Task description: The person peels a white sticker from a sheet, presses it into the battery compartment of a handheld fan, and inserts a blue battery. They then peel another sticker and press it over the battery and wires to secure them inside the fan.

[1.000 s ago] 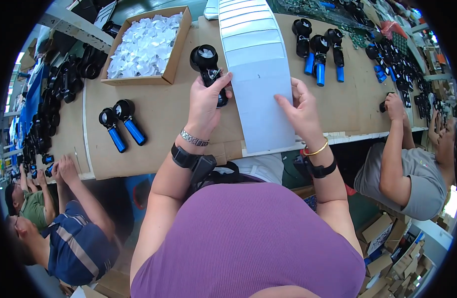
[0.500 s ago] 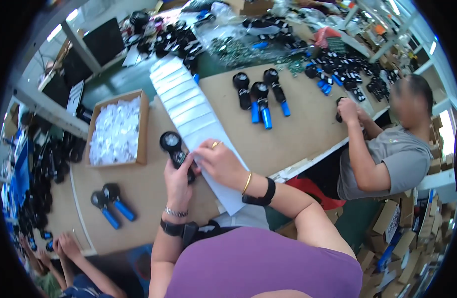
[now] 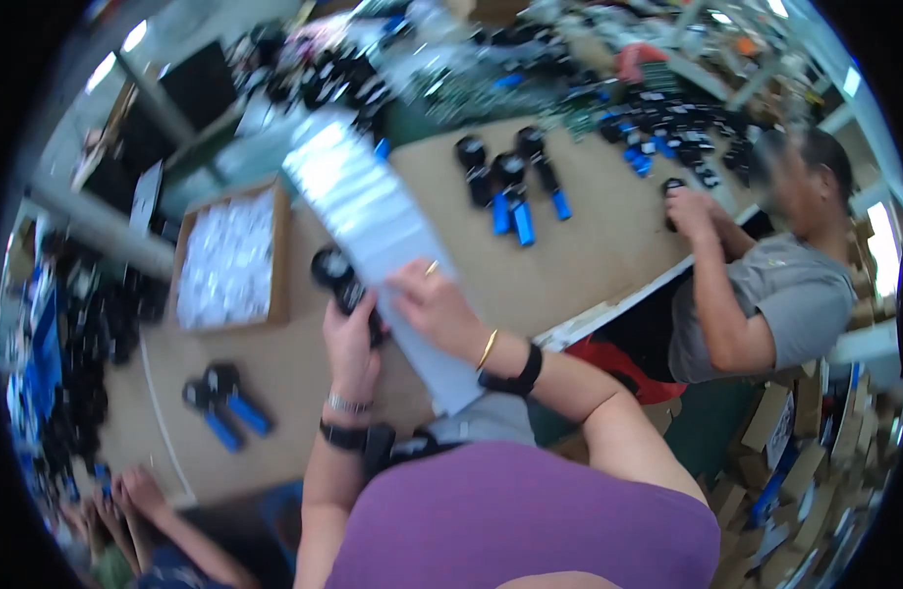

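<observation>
My left hand (image 3: 350,346) is closed around a black device (image 3: 333,268) with a round head and a short handle, held tilted above the table. Just to its right, my right hand (image 3: 437,312) has its fingers curled together over a long white glossy strip (image 3: 358,206) with crosswise bands. Whether anything small sits between those fingertips is too blurred to make out. The strip lies slantwise, its near end by my body. Left of my left forearm rest two similar devices (image 3: 222,381) with blue handles.
A cardboard box (image 3: 282,257) of small white pieces stands at left. Three blue-handled devices (image 3: 511,177) lie beyond the strip. At right, a co-worker (image 3: 766,294) holds a black device. Another person's hands (image 3: 137,489) show at lower left. Heaps of black parts (image 3: 667,133) cover the far side.
My right hand has drawn slightly away from the black device, leaving a gap between the hands. The device stays in my left hand. The whole view has shifted a little and blurred.
</observation>
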Tool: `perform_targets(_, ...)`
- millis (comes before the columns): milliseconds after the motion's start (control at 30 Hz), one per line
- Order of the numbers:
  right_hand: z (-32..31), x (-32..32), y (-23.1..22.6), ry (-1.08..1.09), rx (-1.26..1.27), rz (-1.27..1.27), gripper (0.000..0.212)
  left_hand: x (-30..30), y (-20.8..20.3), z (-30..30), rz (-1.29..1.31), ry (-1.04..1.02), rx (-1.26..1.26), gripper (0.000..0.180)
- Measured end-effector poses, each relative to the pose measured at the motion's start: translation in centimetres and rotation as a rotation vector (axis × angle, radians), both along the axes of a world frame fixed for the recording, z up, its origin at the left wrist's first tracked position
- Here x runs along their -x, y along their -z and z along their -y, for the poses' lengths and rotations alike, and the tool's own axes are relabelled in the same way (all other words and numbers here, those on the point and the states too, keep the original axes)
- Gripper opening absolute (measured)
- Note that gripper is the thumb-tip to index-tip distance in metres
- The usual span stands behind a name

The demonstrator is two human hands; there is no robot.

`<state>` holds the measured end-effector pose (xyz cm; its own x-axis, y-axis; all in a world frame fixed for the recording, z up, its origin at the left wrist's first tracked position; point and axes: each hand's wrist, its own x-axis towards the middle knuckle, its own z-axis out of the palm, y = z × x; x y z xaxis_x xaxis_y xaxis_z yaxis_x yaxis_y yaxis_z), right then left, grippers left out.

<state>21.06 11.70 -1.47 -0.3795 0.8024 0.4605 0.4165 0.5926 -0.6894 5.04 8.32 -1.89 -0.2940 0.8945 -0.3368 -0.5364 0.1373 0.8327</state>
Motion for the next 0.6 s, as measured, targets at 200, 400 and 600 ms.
perform_targets(200, -0.3, -0.9, -1.0, 0.027, 0.153, -0.048, 0.029, -0.1, 0.1, -1.1, 0.058, 0.034, -0.021, 0.022)
perform_targets(400, 0.4, -0.2, -0.9, 0.008, 0.150, -0.097, 0.029, 0.2, 0.0, 0.1, 0.090, 0.038, 0.006, 0.023)
perform_targets(600, 1.3, 0.4, -1.3, 0.023, 0.129, -0.072, 0.029, 0.9, 0.1, 0.3, 0.096, 0.052, 0.025, 0.024)
